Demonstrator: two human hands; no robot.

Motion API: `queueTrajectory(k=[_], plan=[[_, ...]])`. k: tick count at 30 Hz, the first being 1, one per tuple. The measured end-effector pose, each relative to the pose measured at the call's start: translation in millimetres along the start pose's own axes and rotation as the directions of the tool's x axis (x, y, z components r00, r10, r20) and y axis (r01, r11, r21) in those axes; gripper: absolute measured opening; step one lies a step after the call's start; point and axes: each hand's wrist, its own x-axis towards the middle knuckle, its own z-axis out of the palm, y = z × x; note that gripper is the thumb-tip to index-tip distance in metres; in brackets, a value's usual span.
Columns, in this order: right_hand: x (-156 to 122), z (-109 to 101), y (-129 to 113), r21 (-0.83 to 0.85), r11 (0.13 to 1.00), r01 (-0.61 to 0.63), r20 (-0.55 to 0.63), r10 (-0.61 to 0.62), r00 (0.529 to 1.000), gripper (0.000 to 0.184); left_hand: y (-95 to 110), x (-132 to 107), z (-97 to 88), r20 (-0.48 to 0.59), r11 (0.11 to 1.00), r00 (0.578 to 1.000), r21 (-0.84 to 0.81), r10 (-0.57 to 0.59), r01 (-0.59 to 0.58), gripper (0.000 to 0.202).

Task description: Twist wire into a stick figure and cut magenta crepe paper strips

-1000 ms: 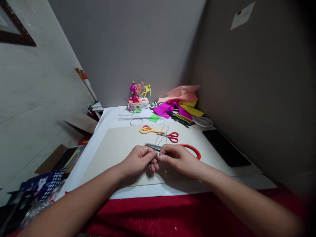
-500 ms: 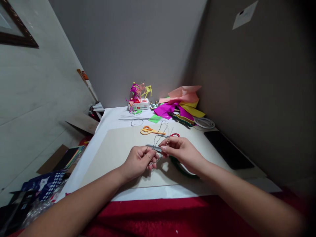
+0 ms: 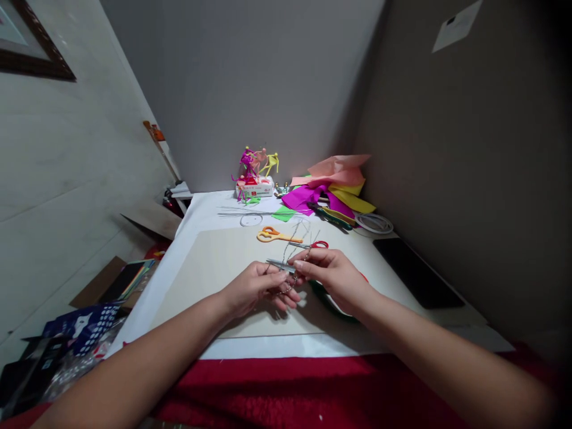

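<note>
A twisted wire frame (image 3: 290, 243) with thin loops stands up between my two hands above the board (image 3: 201, 280). My left hand (image 3: 263, 289) pinches its lower end between thumb and index finger, the other fingers loosely spread beneath. My right hand (image 3: 328, 273) grips the wire higher up with thumb and fingertips. Just behind the fingertips is a tool with pointed silver jaws (image 3: 281, 266); a dark green curved handle (image 3: 333, 305) shows under my right hand, which hides the middle. Farther back lie red-handled scissors (image 3: 319, 244) and orange-yellow scissors (image 3: 270, 234).
Loose straight wires (image 3: 250, 213) lie at the back, near a small box (image 3: 259, 187) with colourful wrapped figures (image 3: 254, 159). Crumpled coloured paper (image 3: 333, 173), green-handled pliers (image 3: 335, 217) and a white coil (image 3: 374, 223) are back right. A black slab (image 3: 415, 273) lies along the right.
My left hand's lower fingers have opened out and the hand has shifted slightly right. The wire frame leans a little more to the right. The whole view has shifted slightly.
</note>
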Motion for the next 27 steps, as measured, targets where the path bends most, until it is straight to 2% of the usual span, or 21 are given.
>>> queueTrajectory(k=[3, 6, 9, 11, 13, 16, 18, 20, 22, 25, 27], plan=[[0, 3, 2, 0.046, 0.999, -0.021, -0.023, 0.023, 0.999, 0.020, 1, -2, 1.6, -0.006, 0.999, 0.999, 0.012, -0.047, 0.047, 0.041], [2, 5, 3, 0.086, 0.993, -0.081, 0.015, 0.080, 0.997, 0.025, 0, -3, 1.4, 0.062, 0.996, 0.995, 0.062, -0.073, 0.069, 0.040], [3, 5, 4, 0.111, 0.985, -0.129, 0.125, 0.115, 0.986, 0.032, 1, -5, 0.4, 0.142, 0.992, 0.987, 0.109, -0.079, 0.064, 0.041], [4, 6, 5, 0.115, 0.982, -0.151, 0.221, 0.123, 0.967, 0.033, 1, -6, 1.0, 0.164, 0.987, 0.983, 0.153, -0.084, 0.059, 0.039], [4, 9, 7, 0.114, 0.983, -0.144, 0.268, 0.109, 0.957, 0.030, 2, -6, 2.8, 0.169, 0.978, 0.980, 0.200, -0.101, 0.067, 0.038], [3, 20, 7, 0.120, 0.991, -0.066, 0.173, 0.044, 0.984, 0.022, 3, -6, 6.2, 0.164, 0.972, 0.981, 0.226, -0.104, 0.065, 0.039], [2, 26, 4, 0.115, 0.993, -0.019, 0.076, 0.010, 0.997, 0.023, 4, -6, 7.9, 0.137, 0.975, 0.989, 0.220, -0.063, 0.032, 0.041], [1, 30, 1, 0.107, 0.994, -0.007, 0.029, 0.004, 1.000, 0.023, 5, -7, 9.0, 0.106, 0.975, 0.994, 0.224, -0.023, -0.001, 0.044], [1, 29, -1, 0.093, 0.996, -0.008, 0.038, 0.004, 0.999, 0.023, 5, -8, 9.6, 0.082, 0.969, 0.997, 0.247, -0.008, -0.013, 0.045], [1, 26, -1, 0.053, 0.998, -0.017, 0.088, 0.012, 0.996, 0.024, 5, -10, 10.2, 0.080, 0.962, 0.996, 0.272, -0.033, 0.010, 0.044], [1, 27, 1, 0.048, 0.998, -0.028, 0.078, 0.024, 0.997, 0.023, 4, -10, 10.8, 0.087, 0.966, 0.995, 0.256, -0.053, 0.029, 0.044]])
